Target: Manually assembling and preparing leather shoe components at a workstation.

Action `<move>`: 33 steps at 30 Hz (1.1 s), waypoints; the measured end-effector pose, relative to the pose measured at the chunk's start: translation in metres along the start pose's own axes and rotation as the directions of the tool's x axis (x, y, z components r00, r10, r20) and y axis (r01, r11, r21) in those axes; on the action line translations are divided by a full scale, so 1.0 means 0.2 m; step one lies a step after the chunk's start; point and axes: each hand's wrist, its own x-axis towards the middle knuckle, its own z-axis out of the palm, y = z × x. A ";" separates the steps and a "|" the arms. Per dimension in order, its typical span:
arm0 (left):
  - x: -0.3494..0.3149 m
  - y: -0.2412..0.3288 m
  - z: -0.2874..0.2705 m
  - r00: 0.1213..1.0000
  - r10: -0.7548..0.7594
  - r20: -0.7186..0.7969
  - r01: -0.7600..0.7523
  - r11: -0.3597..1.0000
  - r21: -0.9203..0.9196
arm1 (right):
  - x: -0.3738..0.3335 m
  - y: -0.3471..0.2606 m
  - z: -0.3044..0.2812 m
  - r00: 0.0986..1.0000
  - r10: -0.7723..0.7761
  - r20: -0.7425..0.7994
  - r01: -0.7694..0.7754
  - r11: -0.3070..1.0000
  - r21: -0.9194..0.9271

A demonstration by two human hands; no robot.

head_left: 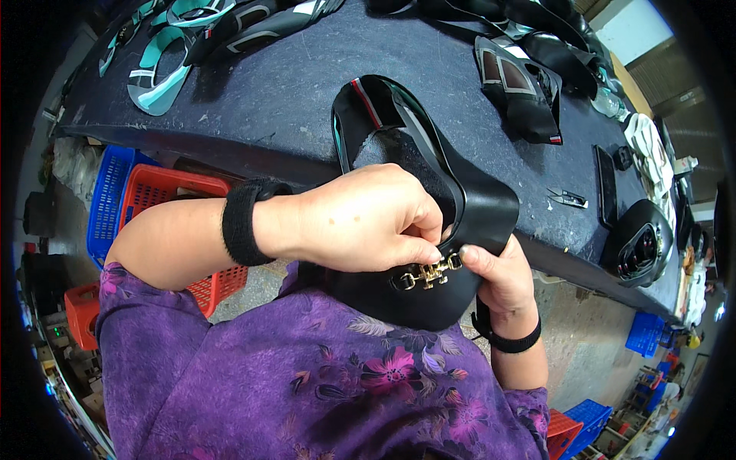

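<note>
A black leather shoe upper is held up in front of me at the table's near edge, its opening showing a dark lining and a striped tab. A gold chain-like buckle sits on its front. My left hand reaches across the upper, thumb and fingers pinched together just above the buckle; what lies between the fingertips is hidden. My right hand grips the upper's right side, its thumb on the leather beside the buckle and its other fingers behind.
The dark cloth-covered table carries more uppers on the right and teal-lined pieces on the left. Thread snips lie to the right, near a black rolled piece. Red and blue baskets stand below left.
</note>
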 end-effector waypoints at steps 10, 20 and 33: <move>-0.09 -0.03 0.08 0.973 0.171 -0.157 -0.124 0.956 0.267 | -0.02 0.04 0.10 0.969 -0.066 -0.239 0.076 0.997 0.030; -0.12 -0.07 0.10 0.966 0.185 -0.181 -0.143 0.964 0.223 | -0.02 0.03 0.08 0.992 0.098 -0.086 -0.085 0.986 0.140; -0.30 -0.17 0.13 0.435 0.091 -0.896 -0.066 0.995 0.068 | 0.00 0.07 0.09 0.995 -0.079 -0.057 0.096 0.893 0.441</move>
